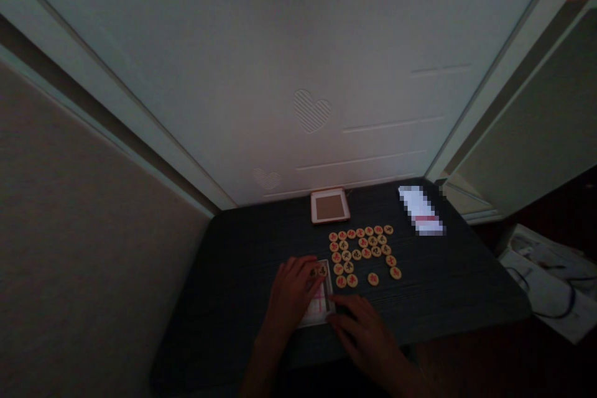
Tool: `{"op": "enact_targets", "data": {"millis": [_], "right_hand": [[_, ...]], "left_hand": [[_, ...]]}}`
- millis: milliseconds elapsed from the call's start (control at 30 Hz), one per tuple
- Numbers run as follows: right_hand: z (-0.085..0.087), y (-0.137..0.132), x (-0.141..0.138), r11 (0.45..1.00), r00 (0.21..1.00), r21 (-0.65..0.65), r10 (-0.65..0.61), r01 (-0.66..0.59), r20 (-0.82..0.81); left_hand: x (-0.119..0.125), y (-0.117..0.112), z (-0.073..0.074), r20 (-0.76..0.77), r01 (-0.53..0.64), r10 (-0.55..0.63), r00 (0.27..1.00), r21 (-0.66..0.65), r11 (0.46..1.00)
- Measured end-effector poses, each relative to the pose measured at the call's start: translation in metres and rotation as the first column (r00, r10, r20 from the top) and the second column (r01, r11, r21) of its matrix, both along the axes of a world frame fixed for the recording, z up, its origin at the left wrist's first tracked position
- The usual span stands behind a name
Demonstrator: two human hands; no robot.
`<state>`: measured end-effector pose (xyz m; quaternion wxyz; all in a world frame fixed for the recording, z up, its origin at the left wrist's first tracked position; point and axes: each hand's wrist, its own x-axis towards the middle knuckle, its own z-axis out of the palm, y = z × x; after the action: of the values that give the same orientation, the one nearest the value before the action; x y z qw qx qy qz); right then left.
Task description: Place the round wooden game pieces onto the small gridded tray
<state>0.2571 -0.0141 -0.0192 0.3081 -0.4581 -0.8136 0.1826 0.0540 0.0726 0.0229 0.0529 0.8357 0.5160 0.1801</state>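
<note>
Several round wooden game pieces (364, 252) with red and black marks lie in rows on a dark table (233, 273). In front of them lies a small white board or box (319, 308) with red lines. My left hand (291, 292) rests on its left side, fingers curled, with one or two pieces (321, 271) at its fingertips. My right hand (361, 326) lies on the table at the board's right lower corner, fingers bent and touching its edge.
A small square tray (330, 206) with a pale rim stands at the table's back edge by the wall. A white packet (421, 210) lies at the back right. Right of the table, low down, are white items with a black cable (550, 280).
</note>
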Motion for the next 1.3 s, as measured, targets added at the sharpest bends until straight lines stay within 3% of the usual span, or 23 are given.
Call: {"op": "enact_targets", "data": {"millis": [367, 767, 1300], "right_hand": [[-0.002, 0.0, 0.0, 1.0, 0.999, -0.002, -0.005, 0.005, -0.039], [-0.003, 0.001, 0.0, 1.0, 0.999, 0.012, -0.022, 0.023, -0.049], [-0.001, 0.003, 0.0, 1.0, 0.995, -0.007, -0.008, 0.007, -0.104]], "left_hand": [[0.004, 0.001, -0.001, -0.018, -0.026, 0.026, 1.0, -0.035, 0.999], [-0.014, 0.001, 0.005, -0.033, -0.038, 0.034, 0.999, -0.14, 0.989], [-0.016, 0.006, -0.005, 0.019, 0.001, 0.0, 1.0, -0.051, 0.999]]}}
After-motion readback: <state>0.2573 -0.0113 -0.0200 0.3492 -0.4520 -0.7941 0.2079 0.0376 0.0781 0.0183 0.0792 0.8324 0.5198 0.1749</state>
